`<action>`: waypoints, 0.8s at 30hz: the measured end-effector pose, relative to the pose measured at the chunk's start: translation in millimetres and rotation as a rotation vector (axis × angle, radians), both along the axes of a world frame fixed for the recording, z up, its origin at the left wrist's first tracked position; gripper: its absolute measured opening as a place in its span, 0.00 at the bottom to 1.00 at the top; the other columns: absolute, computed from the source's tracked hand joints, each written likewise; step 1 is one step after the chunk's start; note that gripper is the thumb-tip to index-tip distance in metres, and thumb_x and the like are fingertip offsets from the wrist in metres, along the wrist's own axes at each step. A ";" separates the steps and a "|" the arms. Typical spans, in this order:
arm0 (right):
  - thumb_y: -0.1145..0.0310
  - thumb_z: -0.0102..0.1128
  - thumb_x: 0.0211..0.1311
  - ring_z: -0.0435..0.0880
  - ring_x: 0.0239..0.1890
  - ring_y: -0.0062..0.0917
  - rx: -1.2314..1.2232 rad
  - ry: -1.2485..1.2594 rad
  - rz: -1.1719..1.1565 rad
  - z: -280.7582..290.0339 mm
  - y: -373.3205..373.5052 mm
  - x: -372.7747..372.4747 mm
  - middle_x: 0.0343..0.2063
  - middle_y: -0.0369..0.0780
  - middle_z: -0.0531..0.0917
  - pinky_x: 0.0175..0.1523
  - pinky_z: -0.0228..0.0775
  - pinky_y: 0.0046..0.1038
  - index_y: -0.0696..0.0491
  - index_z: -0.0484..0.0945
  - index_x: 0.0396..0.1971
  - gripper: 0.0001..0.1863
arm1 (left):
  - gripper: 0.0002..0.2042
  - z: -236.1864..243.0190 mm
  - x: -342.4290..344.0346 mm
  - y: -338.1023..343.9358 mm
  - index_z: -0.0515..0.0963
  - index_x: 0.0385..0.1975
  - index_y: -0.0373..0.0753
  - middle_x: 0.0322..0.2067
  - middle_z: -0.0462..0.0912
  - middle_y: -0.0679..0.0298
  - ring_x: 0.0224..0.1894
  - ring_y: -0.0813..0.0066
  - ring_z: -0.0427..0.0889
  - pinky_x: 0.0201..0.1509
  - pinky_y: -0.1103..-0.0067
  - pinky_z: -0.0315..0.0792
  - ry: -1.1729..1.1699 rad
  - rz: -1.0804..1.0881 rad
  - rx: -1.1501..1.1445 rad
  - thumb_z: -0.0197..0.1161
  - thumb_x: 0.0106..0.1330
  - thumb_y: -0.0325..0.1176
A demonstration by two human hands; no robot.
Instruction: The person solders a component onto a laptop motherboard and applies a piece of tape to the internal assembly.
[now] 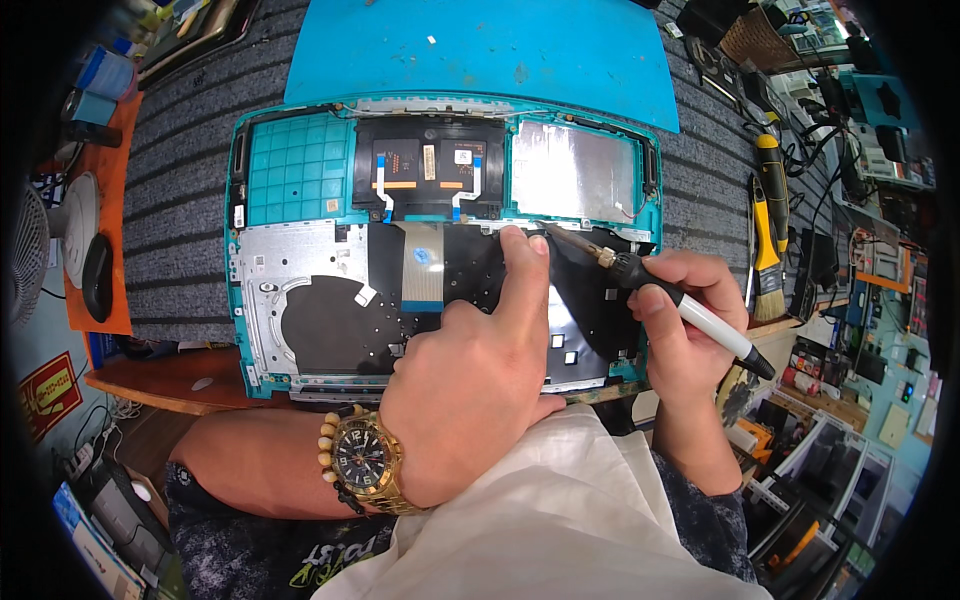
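Note:
An opened teal laptop case (295,180) lies on the bench with its inner side up. My left hand (475,350) reaches over it, index and middle fingers stretched out and their tips pressing on the strip between the upper teal part and the black keyboard backing (330,325). No object shows in that hand; its other fingers are partly hidden. In my right hand (700,300) is a soldering iron (705,325) with a white and black handle, held like a pen. Its tip points left and down to the strip, close beside my left fingertips. A wide flat ribbon cable (422,265) lies left of them.
A blue mat (480,50) lies beyond the case on a grey ribbed mat (180,200). To the right are a yellow-handled brush (768,240) and a yellow and black screwdriver (770,170). A white fan (50,230) stands at the left.

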State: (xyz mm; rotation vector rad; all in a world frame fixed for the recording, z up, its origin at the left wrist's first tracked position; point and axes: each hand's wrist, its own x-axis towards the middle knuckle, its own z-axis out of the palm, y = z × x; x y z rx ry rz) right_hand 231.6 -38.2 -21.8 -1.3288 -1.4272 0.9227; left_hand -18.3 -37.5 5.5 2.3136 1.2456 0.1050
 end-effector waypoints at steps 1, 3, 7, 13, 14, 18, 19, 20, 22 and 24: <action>0.80 0.79 0.74 0.87 0.43 0.15 0.001 -0.001 0.001 -0.2 0.3 -0.2 0.45 0.39 0.92 0.52 0.80 0.21 0.62 0.88 0.52 0.12 | 0.64 0.0 -0.2 0.0 0.66 0.83 0.19 0.81 0.67 0.29 0.30 0.60 0.84 0.34 0.69 0.87 -0.002 0.000 0.002 0.89 0.55 0.59; 0.80 0.79 0.74 0.87 0.43 0.15 -0.005 0.015 -0.007 -0.4 0.0 -0.7 0.45 0.39 0.93 0.52 0.80 0.20 0.62 0.88 0.52 0.12 | 0.64 0.0 -0.3 0.1 0.66 0.83 0.19 0.81 0.67 0.29 0.31 0.60 0.85 0.34 0.68 0.87 -0.004 -0.002 0.004 0.89 0.55 0.59; 0.79 0.79 0.74 0.87 0.43 0.15 -0.012 0.027 -0.015 -1.0 -0.7 -1.7 0.45 0.39 0.93 0.51 0.80 0.20 0.61 0.88 0.52 0.12 | 0.64 0.1 -0.3 0.2 0.66 0.83 0.19 0.81 0.67 0.29 0.31 0.60 0.85 0.35 0.68 0.88 -0.003 -0.004 -0.001 0.89 0.55 0.59; 0.79 0.80 0.73 0.87 0.42 0.14 -0.017 -0.006 -0.023 0.2 -1.6 -2.2 0.44 0.39 0.93 0.50 0.80 0.20 0.61 0.88 0.52 0.12 | 0.64 0.3 -0.2 0.0 0.66 0.84 0.19 0.81 0.67 0.29 0.31 0.60 0.85 0.35 0.68 0.88 0.002 -0.002 -0.001 0.89 0.55 0.59; 0.79 0.80 0.73 0.87 0.42 0.14 -0.015 0.000 -0.023 0.4 -1.6 -2.2 0.44 0.39 0.93 0.50 0.80 0.20 0.61 0.89 0.52 0.12 | 0.64 0.2 -0.2 0.0 0.66 0.84 0.19 0.81 0.67 0.29 0.31 0.60 0.85 0.35 0.68 0.88 0.002 -0.002 0.001 0.89 0.55 0.59; 0.80 0.80 0.73 0.87 0.41 0.14 -0.021 0.014 -0.024 0.8 -2.4 -2.5 0.43 0.38 0.93 0.49 0.80 0.20 0.61 0.89 0.52 0.11 | 0.64 0.1 -0.3 0.4 0.66 0.83 0.19 0.81 0.67 0.29 0.31 0.60 0.85 0.35 0.68 0.88 0.001 -0.004 -0.003 0.89 0.55 0.59; 0.80 0.79 0.73 0.87 0.41 0.14 -0.009 0.006 -0.025 -0.5 -1.8 -3.0 0.43 0.38 0.93 0.49 0.80 0.20 0.62 0.89 0.52 0.11 | 0.64 0.2 -0.6 0.5 0.66 0.83 0.19 0.81 0.67 0.29 0.31 0.60 0.85 0.35 0.68 0.88 0.001 -0.006 -0.003 0.89 0.55 0.60; 0.80 0.79 0.73 0.87 0.40 0.14 0.003 -0.003 -0.025 -1.4 -1.3 -3.2 0.42 0.38 0.93 0.48 0.80 0.19 0.62 0.89 0.52 0.11 | 0.64 0.4 -0.8 0.5 0.66 0.83 0.19 0.81 0.67 0.29 0.31 0.60 0.85 0.34 0.68 0.88 0.001 -0.007 -0.003 0.89 0.55 0.60; 0.80 0.78 0.74 0.87 0.39 0.14 0.005 -0.013 -0.024 -2.1 -1.0 -3.3 0.42 0.38 0.93 0.47 0.80 0.19 0.62 0.89 0.52 0.11 | 0.64 0.7 -0.7 0.4 0.66 0.83 0.19 0.81 0.67 0.29 0.31 0.60 0.85 0.34 0.68 0.88 0.007 -0.009 -0.002 0.89 0.55 0.60; 0.81 0.78 0.74 0.87 0.39 0.14 -0.003 -0.008 -0.028 -1.9 -1.2 -3.2 0.42 0.38 0.93 0.47 0.80 0.19 0.62 0.89 0.52 0.11 | 0.64 0.6 0.0 0.4 0.66 0.83 0.19 0.81 0.67 0.29 0.31 0.60 0.85 0.34 0.68 0.88 0.009 -0.009 -0.003 0.89 0.55 0.60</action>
